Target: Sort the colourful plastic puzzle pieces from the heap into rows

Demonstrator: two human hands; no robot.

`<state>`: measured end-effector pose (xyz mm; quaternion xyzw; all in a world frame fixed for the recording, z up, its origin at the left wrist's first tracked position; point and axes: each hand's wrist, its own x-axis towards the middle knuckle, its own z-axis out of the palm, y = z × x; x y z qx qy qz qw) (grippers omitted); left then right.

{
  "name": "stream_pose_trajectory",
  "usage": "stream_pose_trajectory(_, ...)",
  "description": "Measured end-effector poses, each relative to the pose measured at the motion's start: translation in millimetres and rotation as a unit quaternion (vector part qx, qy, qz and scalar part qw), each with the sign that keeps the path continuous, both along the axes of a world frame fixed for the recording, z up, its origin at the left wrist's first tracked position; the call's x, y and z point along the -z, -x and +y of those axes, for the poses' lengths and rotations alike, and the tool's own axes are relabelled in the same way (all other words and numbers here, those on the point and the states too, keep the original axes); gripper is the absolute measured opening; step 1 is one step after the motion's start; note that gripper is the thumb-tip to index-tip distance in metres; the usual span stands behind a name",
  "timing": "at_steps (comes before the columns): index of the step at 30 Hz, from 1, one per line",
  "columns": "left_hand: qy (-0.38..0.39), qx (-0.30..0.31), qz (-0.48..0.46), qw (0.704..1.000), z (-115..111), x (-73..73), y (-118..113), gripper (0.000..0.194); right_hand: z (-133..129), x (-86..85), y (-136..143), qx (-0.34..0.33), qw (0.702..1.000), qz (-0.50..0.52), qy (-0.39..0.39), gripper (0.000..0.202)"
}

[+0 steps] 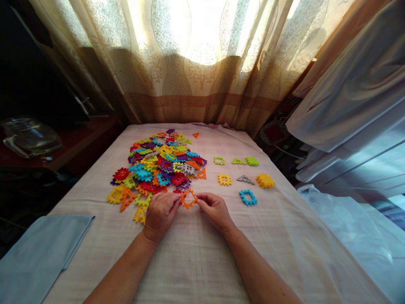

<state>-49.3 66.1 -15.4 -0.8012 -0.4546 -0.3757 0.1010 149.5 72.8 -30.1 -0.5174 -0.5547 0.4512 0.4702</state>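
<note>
Between my two hands is an orange open-frame building piece (189,205) with notched edges, held up over the cloth. My left hand (160,213) pinches its left side, fingers closed. At its right edge, my right hand (215,210) grips it between thumb and fingertips. Just beyond my left hand lies a big heap of coloured interlocking plastic pieces (144,173). To the right are sorted pieces: a lime square frame (219,161), a lime triangle (238,161), a lime stack (252,161), a yellow window square (224,180), a grey triangular piece (245,180), a yellow stack (265,181) and a blue frame (248,197).
A pale cloth covers the table (196,261). A folded light-blue cloth (47,249) lies at the left edge. Curtains (202,84) hang behind. On the left, a glass vessel (30,137) stands on a dark shelf; white fabric (351,84) hangs at right, above a plastic bag (344,223).
</note>
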Motion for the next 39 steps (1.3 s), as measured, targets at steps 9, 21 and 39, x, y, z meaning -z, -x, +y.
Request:
stream_pose_trajectory(9, 0.015, -0.008, -0.005, 1.000, 0.7, 1.4, 0.1, 0.016, 0.9, 0.8, -1.0, -0.013, 1.000, -0.012, -0.009, 0.021)
stream_pose_trajectory(21, 0.066, 0.028, -0.004, 0.997, 0.3, 5.2, 1.4, 0.044, -1.4, -3.4, -1.7, -0.011, 0.999, -0.015, -0.029, 0.020)
stream_pose_trajectory(39, 0.065, 0.065, -0.011, 0.996, -0.8, 0.5, 1.9, 0.044, -3.2, -6.2, -11.1, -0.098, 0.984, -0.107, -0.104, 0.036)
